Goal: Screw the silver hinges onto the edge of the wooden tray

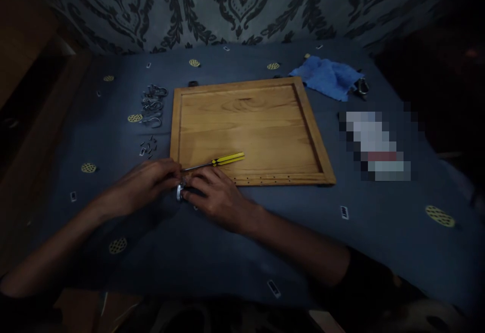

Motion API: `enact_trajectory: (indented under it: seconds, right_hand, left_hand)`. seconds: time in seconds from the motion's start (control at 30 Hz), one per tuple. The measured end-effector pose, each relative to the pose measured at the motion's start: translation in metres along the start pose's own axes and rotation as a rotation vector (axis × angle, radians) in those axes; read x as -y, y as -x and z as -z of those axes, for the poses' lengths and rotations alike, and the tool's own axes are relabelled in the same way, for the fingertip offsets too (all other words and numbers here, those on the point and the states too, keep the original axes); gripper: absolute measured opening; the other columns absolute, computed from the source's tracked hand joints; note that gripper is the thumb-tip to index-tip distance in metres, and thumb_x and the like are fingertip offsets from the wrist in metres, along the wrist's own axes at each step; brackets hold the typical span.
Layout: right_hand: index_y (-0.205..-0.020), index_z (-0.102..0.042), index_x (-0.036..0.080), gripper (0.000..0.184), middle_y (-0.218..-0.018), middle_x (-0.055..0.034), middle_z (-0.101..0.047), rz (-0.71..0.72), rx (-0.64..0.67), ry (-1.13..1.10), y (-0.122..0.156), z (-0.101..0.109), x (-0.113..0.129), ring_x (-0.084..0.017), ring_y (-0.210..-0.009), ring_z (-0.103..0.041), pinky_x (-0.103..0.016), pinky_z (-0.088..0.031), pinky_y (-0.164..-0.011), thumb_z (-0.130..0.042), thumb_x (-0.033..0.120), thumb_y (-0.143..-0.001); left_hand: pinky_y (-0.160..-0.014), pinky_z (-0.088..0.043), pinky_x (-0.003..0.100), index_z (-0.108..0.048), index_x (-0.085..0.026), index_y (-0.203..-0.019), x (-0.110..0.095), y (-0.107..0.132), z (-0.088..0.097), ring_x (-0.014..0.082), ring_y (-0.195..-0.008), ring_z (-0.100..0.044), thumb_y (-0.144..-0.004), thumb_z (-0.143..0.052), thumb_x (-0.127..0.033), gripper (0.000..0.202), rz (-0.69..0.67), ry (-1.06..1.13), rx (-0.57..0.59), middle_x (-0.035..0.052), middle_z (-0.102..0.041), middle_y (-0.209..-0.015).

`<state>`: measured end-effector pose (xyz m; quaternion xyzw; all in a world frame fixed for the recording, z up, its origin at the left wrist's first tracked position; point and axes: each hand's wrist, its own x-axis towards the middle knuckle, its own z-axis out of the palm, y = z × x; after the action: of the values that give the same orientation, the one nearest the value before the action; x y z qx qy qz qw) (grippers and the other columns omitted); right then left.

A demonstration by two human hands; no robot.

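A wooden framed board [246, 131] lies on the cloth, with a row of small dark holes along its near edge. At its near left corner a shiny metal hook [179, 192] sits against the edge, and the fingers of my right hand [222, 199] close on it. My left hand [151, 179] is pinched at the same corner, beside the hook; whatever its fingertips hold is hidden. A screwdriver [228, 159] with a yellow and black handle rests on the board just above my right hand, its shaft pointing toward my left fingers.
Several metal hooks [153, 104] lie in a pile left of the board, with loose screws [149, 146] below them. A blue cloth [328, 76] is crumpled at the back right. A blurred-out item [379, 143] lies to the right. A patterned backrest [238, 4] rises behind.
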<state>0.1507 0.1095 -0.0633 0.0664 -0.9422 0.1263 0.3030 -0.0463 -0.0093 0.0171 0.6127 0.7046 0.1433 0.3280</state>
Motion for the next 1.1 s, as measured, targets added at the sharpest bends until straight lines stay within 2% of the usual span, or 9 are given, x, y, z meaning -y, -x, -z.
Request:
enact_trajectory:
  seconds: [0.4,0.6,0.8,1.1]
  right_hand:
    - [-0.108,-0.078,0.020,0.016,-0.113,-0.0074,-0.075,0.007,0.029,-0.039,0.000,0.001,0.000,-0.024,-0.113,-0.058,-0.039,-0.050,-0.090,-0.062,0.022,-0.106]
    - [-0.105,-0.078,0.019,0.019,-0.112,-0.0066,-0.075,0.019,-0.006,-0.020,0.000,0.001,-0.001,-0.023,-0.110,-0.058,-0.038,-0.050,-0.089,-0.060,0.024,-0.108]
    - [-0.104,-0.078,0.021,0.021,-0.112,-0.0042,-0.076,0.018,0.017,0.013,0.000,0.002,-0.001,-0.023,-0.111,-0.059,-0.037,-0.051,-0.090,-0.058,0.024,-0.109]
    - [-0.108,-0.078,0.022,0.018,-0.115,-0.0048,-0.075,0.019,0.061,0.018,0.000,0.002,-0.002,-0.023,-0.113,-0.059,-0.038,-0.051,-0.091,-0.060,0.025,-0.108]
  left_hand:
    - [-0.074,-0.048,0.029,-0.070,-0.021,-0.086,0.007,-0.002,-0.004,0.0192,-0.082,-0.067,-0.099,-0.057,-0.038,0.025,0.032,0.131,-0.020,0.0019,-0.074,-0.087]
    - [-0.070,-0.048,0.027,-0.071,-0.020,-0.083,0.006,-0.006,0.002,0.0175,-0.075,-0.065,-0.095,-0.060,-0.041,0.027,0.054,0.223,0.061,0.0006,-0.071,-0.078]
    - [-0.063,-0.045,0.025,-0.070,-0.019,-0.077,0.006,-0.012,0.007,0.0158,-0.067,-0.061,-0.091,-0.062,-0.047,0.033,0.089,0.283,0.134,-0.0001,-0.067,-0.069]
    - [-0.065,-0.044,0.025,-0.072,-0.018,-0.077,0.009,-0.020,0.012,0.0147,-0.068,-0.058,-0.086,-0.066,-0.051,0.036,0.151,0.337,0.246,-0.0005,-0.065,-0.070]
